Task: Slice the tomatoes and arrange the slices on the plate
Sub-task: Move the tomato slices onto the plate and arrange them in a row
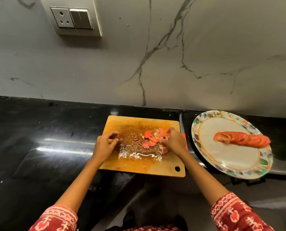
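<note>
Our right hand [173,141] has its fingers curled down into the loose tomato slices [155,139] on the wooden cutting board [139,165] at the centre of the frame, gathering them; how many it actually holds we cannot tell. Our left hand [105,144] rests at the board's left edge with fingers bent inward, thumb meeting the fingertips; whether they pinch anything is unclear. The board is wet with juice and seeds.

Just right of the board, a knife [182,125] lies on the black desk [39,139], its red handle mostly hidden behind our right wrist. Further right, a floral-rimmed plate [229,157] juts over the desk edge and carries an overlapping row of tomato slices [242,139]. A wall socket [72,18] sits at upper left.

Both forearms reach forward from patterned red sleeves [235,214] at the bottom corners.
</note>
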`<state>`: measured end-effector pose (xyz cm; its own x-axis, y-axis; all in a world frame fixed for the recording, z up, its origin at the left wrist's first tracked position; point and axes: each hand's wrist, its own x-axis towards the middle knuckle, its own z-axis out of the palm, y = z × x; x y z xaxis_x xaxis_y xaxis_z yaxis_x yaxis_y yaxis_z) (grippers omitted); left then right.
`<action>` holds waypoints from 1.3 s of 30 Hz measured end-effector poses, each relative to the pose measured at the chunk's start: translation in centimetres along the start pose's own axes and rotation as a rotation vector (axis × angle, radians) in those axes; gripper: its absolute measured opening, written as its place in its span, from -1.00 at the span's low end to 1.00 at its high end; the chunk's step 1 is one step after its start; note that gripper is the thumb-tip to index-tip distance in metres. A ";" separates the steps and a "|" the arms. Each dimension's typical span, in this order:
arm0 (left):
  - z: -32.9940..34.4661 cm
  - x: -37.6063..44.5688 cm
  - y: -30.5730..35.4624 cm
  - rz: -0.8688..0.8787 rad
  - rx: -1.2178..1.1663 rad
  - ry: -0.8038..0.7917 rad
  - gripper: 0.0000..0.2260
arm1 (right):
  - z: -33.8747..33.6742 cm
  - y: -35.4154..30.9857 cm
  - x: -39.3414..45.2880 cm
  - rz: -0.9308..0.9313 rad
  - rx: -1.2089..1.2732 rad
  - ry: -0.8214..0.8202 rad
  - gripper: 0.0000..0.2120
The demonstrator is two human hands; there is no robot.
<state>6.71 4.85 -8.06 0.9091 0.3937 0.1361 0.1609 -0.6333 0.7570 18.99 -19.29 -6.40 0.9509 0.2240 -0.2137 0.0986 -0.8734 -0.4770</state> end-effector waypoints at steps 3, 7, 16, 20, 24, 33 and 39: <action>-0.2 0.4 -0.4 0.012 -0.019 -0.038 -0.79 | -0.7 -0.3 0.0 0.045 0.241 -0.030 -0.57; 0.3 1.3 0.3 0.051 -0.044 -0.114 -0.80 | -2.4 -0.4 -0.5 0.069 0.410 -0.026 -0.69; 2.1 2.4 2.1 0.141 -0.047 -0.205 -0.77 | -6.7 0.2 -1.4 -0.088 0.437 0.011 -0.87; 3.4 2.5 3.4 0.155 -0.032 -0.246 -0.75 | -8.1 1.4 -1.5 -0.094 0.451 0.045 -0.88; 4.6 2.5 4.5 0.142 -0.001 -0.249 -0.75 | -8.9 2.8 -1.5 -0.088 0.490 0.052 -0.89; 5.4 2.6 5.6 0.043 0.087 -0.213 -0.76 | -8.8 4.7 -0.4 -0.152 0.543 -0.081 -0.91; 5.4 2.5 6.0 0.024 0.150 -0.309 -0.75 | -7.7 5.1 0.3 -0.158 0.556 -0.155 -0.88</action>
<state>12.02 -1.55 -6.60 0.9831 0.1716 -0.0645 0.1718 -0.7396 0.6507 22.07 -26.98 -2.37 0.8792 0.4299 -0.2053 0.0274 -0.4759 -0.8791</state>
